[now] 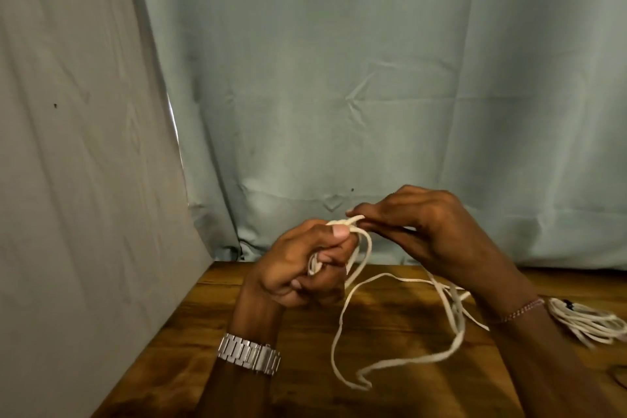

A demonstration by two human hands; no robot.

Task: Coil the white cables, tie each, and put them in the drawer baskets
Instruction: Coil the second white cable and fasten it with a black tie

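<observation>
A white cable [342,326] hangs from both hands above the wooden table [305,394] and trails in loose loops across the wood. My left hand [298,265] grips a small bunch of its loops in a curled fist, thumb pressed on top. My right hand [424,227] pinches the cable's end just right of the left thumb, at about chest height. A second white cable bundle [590,324] with a dark tie lies on the table at the far right, partly hidden by my right forearm. No drawer or basket is in view.
Pale green-grey cloth [373,95] hangs as a backdrop behind the table and a grey cloth panel [84,180] walls off the left side. A metal watch [249,353] sits on my left wrist and a thin bracelet [522,310] on my right.
</observation>
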